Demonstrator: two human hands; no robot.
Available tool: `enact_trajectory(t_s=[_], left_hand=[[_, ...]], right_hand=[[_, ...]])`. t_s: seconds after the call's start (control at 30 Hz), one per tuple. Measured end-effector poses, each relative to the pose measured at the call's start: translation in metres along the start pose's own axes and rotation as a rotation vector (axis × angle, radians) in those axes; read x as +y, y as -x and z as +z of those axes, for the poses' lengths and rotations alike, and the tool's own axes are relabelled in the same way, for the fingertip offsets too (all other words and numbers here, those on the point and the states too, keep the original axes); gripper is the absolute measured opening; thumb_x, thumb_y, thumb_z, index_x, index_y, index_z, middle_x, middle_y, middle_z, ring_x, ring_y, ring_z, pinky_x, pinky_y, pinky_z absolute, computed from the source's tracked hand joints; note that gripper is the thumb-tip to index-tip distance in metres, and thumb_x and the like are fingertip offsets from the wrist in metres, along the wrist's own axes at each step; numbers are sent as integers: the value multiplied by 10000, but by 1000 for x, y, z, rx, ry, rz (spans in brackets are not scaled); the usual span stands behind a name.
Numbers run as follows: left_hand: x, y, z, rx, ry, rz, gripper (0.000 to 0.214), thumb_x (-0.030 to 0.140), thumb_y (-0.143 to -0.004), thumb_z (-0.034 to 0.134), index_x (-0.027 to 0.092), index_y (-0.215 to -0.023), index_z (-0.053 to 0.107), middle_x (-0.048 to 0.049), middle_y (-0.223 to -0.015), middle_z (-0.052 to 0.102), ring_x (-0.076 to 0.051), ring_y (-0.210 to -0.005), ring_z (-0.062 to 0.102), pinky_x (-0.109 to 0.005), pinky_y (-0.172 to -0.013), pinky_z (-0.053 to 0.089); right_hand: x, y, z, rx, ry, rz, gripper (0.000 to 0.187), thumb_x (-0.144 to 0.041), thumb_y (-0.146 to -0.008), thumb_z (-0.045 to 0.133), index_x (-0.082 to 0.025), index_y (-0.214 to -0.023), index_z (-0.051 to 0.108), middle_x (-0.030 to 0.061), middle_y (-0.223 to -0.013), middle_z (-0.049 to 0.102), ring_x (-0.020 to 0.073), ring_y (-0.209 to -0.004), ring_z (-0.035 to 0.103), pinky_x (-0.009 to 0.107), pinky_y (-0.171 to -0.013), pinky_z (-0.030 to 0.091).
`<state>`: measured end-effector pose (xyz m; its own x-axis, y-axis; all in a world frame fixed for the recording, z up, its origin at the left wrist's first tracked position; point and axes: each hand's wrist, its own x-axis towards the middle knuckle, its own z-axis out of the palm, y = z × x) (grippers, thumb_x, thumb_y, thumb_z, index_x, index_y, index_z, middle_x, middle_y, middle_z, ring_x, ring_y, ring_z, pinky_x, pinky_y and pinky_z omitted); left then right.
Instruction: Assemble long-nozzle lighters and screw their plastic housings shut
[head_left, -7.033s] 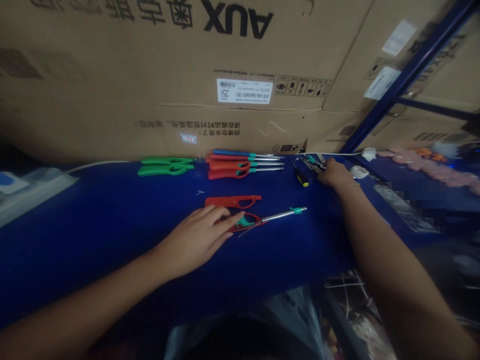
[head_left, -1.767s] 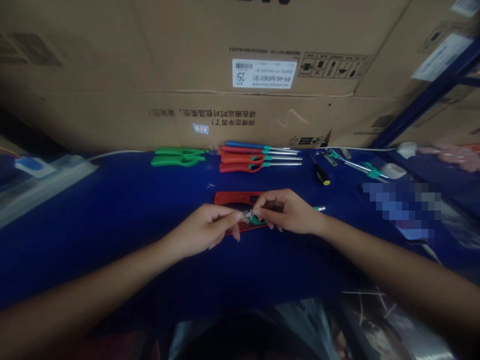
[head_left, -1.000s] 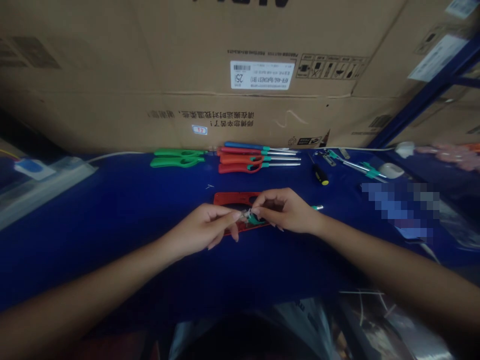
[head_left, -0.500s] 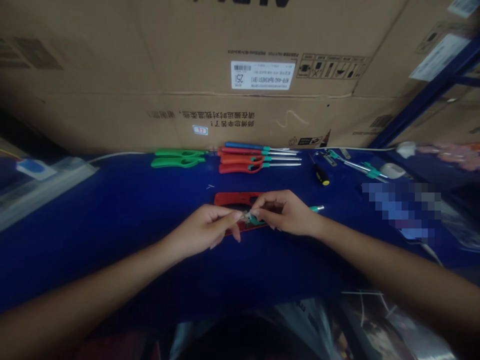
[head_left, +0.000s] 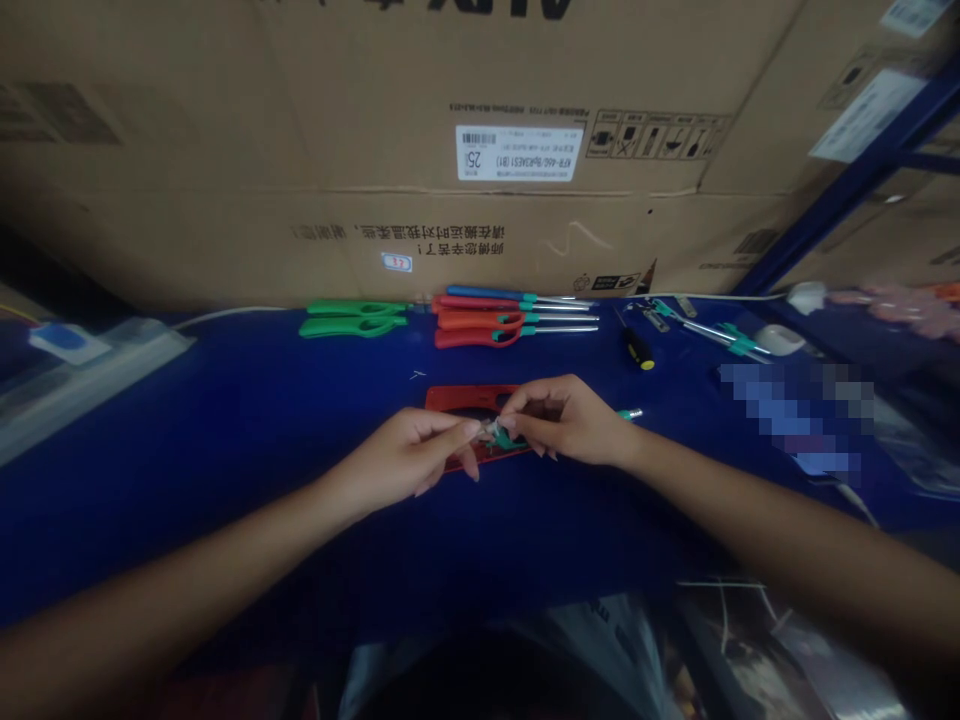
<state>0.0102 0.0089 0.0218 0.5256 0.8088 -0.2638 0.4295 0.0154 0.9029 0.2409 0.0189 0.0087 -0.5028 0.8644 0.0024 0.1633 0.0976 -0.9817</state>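
Cardboard box (head_left: 247,150): stood right behind the blue tabletop (head_left: 262,400), its lettering upside down, the biggest characters sliced off up top!
Left hand (head_left: 431,448): thumb and forefinger pinched nearly together on a small pale part (head_left: 488,430), too tiny to make out.
Right hand (head_left: 568,422): fingertips drawn in tight on that same part's other side, the contact itself half covered.
Upper red shell (head_left: 459,398): lay just beyond the fingers, right end blocked.
Lower red shell (head_left: 484,460): sat beneath both hands, mostly hidden; silvery tip (head_left: 636,414) peeked out past the right.
Pixelated patch (head_left: 787,415): unreadable!
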Motion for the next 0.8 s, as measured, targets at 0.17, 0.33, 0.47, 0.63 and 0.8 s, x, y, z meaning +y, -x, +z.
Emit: enact_trajectory(t_s=[0.17, 0.33, 0.47, 0.63, 0.8], left_hand=[[-3, 0, 3, 15, -23, 38, 499, 511, -983, 486, 143, -751, 730, 61, -382, 410, -75, -354, 335, -211, -438, 280], [-2, 2, 1, 8, -45, 50, 504, 530, -980, 474, 147, -753, 710, 71, -407, 370, -82, -378, 326, -219, -438, 264], [1, 4, -7, 42, -162, 124, 418, 489, -941, 537, 147, -806, 735, 7, -646, 570, -107, -547, 483, -221, -518, 355], [-2, 7, -13, 5, -227, 137, 331, 453, -924, 578, 191, -970, 774, -32, -842, 689, -139, -670, 594, -230, -587, 430], [-4, 10, -11, 80, -249, 109, 274, 429, -916, 607, 213, -1031, 731, -34, -903, 733, -116, -554, 595, -212, -494, 429]], right_hand=[[-1, 1, 3, 26, 25, -42, 262, -382, -846, 737, -123, -841, 703, 9, -684, 662, 58, -520, 526, 195, -489, 425], [0, -1, -2, -28, -4, -23, 283, -406, -832, 749, -125, -847, 727, 1, -650, 663, 44, -454, 473, 190, -429, 387], [-1, -1, -10, 5, -4, -7, 320, -438, -854, 719, -123, -897, 752, -8, -589, 648, 51, -404, 467, 190, -375, 365], [-5, 0, -17, 82, 33, -7, 319, -431, -900, 663, -122, -907, 742, -51, -491, 559, 46, -367, 422, 191, -379, 338], [-6, 2, -15, 67, 175, -83, 264, -378, -929, 633, -134, -929, 734, 6, -648, 649, 82, -516, 546, 219, -503, 434]])
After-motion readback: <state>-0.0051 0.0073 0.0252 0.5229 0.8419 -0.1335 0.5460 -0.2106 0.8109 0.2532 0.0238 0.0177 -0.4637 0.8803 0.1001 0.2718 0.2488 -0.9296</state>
